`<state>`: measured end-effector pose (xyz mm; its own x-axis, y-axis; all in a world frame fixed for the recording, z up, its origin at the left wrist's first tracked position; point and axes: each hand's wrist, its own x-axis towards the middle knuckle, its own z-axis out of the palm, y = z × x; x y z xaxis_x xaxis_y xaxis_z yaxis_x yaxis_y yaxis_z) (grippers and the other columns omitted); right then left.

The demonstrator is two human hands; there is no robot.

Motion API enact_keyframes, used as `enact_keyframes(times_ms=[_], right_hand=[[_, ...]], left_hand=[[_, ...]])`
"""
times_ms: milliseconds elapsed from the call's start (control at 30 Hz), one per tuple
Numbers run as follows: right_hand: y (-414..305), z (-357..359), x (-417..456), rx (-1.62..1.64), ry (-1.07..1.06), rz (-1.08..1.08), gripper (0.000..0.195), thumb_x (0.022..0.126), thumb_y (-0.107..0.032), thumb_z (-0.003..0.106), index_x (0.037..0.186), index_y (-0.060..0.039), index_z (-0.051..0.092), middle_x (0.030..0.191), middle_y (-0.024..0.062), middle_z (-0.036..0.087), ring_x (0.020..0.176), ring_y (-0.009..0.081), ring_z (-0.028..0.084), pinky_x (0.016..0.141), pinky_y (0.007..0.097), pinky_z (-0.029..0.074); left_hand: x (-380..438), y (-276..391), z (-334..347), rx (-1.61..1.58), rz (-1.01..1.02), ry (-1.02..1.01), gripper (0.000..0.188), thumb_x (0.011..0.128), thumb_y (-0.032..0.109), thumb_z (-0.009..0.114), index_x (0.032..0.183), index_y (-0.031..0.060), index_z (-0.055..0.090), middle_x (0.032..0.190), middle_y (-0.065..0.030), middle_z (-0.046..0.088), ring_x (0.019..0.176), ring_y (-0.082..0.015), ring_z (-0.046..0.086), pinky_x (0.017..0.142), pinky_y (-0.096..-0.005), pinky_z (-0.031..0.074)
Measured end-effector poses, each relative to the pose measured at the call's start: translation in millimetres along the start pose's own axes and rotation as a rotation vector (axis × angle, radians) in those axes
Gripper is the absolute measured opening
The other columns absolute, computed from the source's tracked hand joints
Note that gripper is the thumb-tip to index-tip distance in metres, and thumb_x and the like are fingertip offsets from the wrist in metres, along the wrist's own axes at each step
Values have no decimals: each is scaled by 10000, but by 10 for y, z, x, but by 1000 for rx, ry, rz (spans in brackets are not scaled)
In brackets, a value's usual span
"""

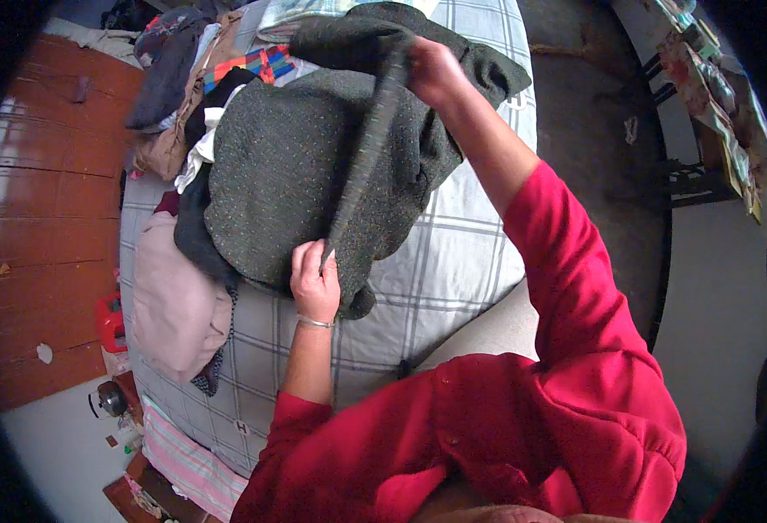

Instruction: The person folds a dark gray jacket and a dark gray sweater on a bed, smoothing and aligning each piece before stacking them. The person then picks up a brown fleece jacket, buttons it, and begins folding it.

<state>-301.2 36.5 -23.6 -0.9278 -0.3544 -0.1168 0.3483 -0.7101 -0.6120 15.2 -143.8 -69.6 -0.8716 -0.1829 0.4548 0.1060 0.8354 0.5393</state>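
Note:
A dark grey-green speckled garment [292,163], perhaps a wool coat, lies spread on a bed with a checked sheet [462,242]. My left hand [315,278] pinches the near end of one of its edges between thumb and fingers. Farther up, my right hand [437,73] grips the same garment, and the edge between both hands is lifted and blurred. Part of the cloth bunches beyond my right hand. The fingertips of that hand are partly hidden.
Left of the garment lie a pale pink garment [174,287], a white cloth [200,153] and a pile of clothes [174,78]. A striped pillow [187,464] rests at the bed's near left. A cloth-covered table [710,98] stands at the right, across a dark floor [599,163].

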Motion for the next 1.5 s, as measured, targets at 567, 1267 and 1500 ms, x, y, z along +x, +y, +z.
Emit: enact_keyframes(times_ms=[567,1267,1500], right_hand=[[-330,-1466,142,-141,103,182,259,883,-267,596,989,-34,632,941,88,674,820,229,627,815,340,496],[316,-2446,-1658,-1528,495,-498,75,817,-76,600,870,-34,634,876,121,609,852,284,586,795,353,470],[295,-2471,-1780,-1502,495,-546,105,802,-45,591,903,-47,619,923,106,588,876,282,577,792,350,471]], left_hand=[[-253,-24,138,155,32,-92,458,720,-92,574,1117,121,660,986,-109,545,839,-274,594,722,-359,513],[2132,-1486,-714,64,-625,-414,425,850,415,647,995,16,667,883,-17,646,801,-124,571,721,-305,447],[2158,-780,-511,277,154,261,233,905,252,575,980,32,600,879,-164,629,792,-348,621,716,-419,481]])
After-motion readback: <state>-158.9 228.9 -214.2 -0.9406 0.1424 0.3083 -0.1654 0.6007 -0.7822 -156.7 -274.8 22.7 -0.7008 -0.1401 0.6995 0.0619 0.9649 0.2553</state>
